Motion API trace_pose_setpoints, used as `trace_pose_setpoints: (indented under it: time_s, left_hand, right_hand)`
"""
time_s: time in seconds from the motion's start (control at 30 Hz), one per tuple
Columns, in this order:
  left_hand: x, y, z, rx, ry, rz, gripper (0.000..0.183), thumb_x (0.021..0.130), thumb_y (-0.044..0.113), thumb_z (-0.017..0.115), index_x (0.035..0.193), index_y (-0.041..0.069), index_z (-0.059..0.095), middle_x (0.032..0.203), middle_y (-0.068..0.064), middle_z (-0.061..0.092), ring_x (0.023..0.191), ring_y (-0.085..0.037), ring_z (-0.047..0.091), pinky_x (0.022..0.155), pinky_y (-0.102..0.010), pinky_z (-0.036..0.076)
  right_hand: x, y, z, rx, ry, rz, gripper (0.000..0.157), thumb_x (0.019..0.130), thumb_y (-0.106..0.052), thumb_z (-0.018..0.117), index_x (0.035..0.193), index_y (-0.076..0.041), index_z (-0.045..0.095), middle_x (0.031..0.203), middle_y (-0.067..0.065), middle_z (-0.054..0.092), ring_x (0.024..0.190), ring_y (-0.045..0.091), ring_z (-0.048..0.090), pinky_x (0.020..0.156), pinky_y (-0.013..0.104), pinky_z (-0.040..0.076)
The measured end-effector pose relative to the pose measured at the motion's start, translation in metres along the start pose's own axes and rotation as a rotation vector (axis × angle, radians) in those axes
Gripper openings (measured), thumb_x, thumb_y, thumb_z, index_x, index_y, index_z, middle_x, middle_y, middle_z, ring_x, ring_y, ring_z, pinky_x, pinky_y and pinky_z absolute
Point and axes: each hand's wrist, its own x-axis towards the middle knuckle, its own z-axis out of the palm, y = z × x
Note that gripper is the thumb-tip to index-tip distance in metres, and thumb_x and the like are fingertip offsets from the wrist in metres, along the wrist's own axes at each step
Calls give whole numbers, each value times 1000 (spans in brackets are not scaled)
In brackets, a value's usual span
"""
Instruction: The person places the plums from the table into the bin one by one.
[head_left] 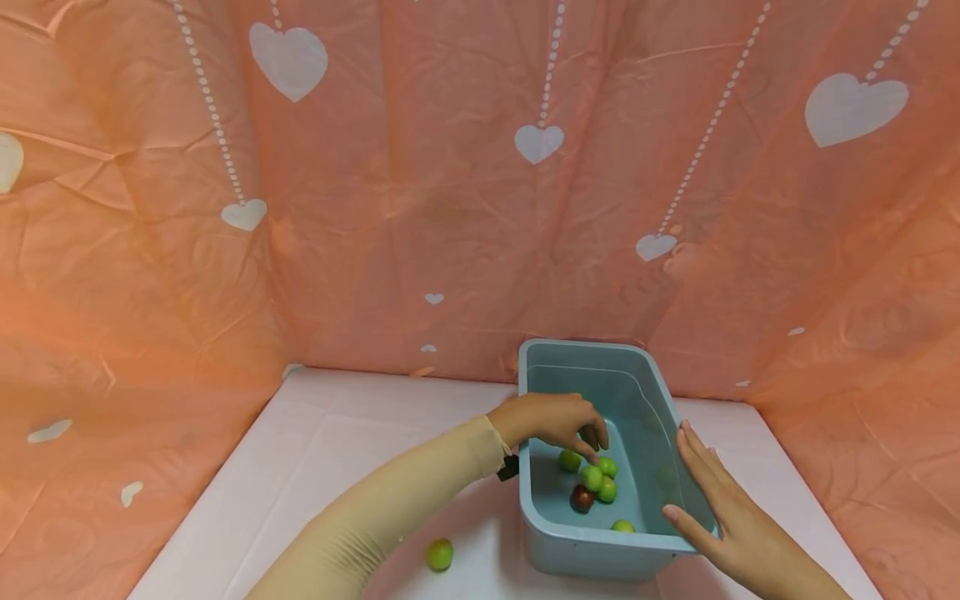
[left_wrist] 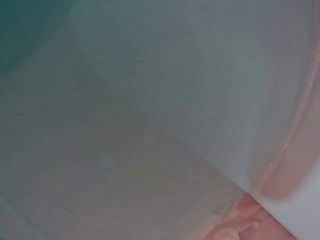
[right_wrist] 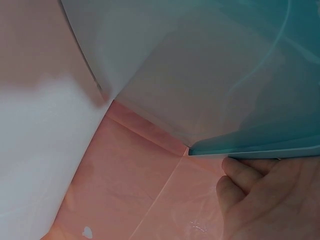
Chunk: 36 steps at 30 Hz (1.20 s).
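A grey-blue plastic bin [head_left: 600, 537] stands on the pale table and holds several small round green fruits [head_left: 592, 478] and one dark red fruit [head_left: 582, 498]. My left hand [head_left: 558, 419] reaches over the bin's left side, loosely bent and pointing down just above the fruits; nothing shows between its fingers. My right hand [head_left: 738, 521] rests at the bin's right rim near the front corner, fingers extended along the side and thumb spread apart. In the right wrist view, fingertips [right_wrist: 240, 172] lie right at the rim. The left wrist view is dim and veiled, without the hand.
Outside the bin, one green fruit [head_left: 439, 554] lies on the white table surface [head_left: 360, 433] to the left, near my left sleeve [head_left: 390, 517]. Orange sheeting [head_left: 450, 208] with white hearts surrounds the table at the back and both sides, close behind the bin.
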Motion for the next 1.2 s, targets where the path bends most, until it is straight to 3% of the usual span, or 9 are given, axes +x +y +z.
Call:
trace_pose_setpoints:
  time_s: [0.43, 0.67, 0.83, 1.2]
  left_hand:
    - [-4, -2, -2, -54, 138, 64, 32, 104, 24, 75, 134, 12, 75, 121, 6, 79, 108, 6, 69, 100, -16, 53]
    - [-14, 1, -6, -92, 197, 67, 31, 105, 26, 73, 133, 13, 75, 121, 7, 79, 108, 6, 69, 101, -17, 53]
    - [-28, -2, -11, -83, 252, 66, 30, 104, 26, 74, 131, 15, 76, 123, 7, 78, 112, 5, 69, 100, -12, 49]
    - [-72, -7, -17, -118, 338, 23, 33, 104, 26, 75, 135, 16, 75, 134, 3, 75, 127, -11, 67, 107, -20, 50]
  right_hand:
    - [-1, -1, -1, 2, -5, 20, 96, 104, -31, 73, 175, -20, 9, 181, 4, 4, 161, 51, 11, 109, -1, -2]
    - [0, -1, 0, -2, -8, 23, 96, 104, -32, 73, 175, -20, 9, 181, 4, 5, 159, 55, 15, 109, -2, -1]
    - [0, 0, 1, -10, -2, 11, 96, 103, -31, 74, 174, -19, 11, 181, 5, 6, 161, 50, 13, 110, -1, -2]
    - [0, 4, 1, -28, 15, -10, 99, 101, -29, 77, 174, -18, 12, 180, 8, 9, 163, 41, 11, 111, -1, -2]
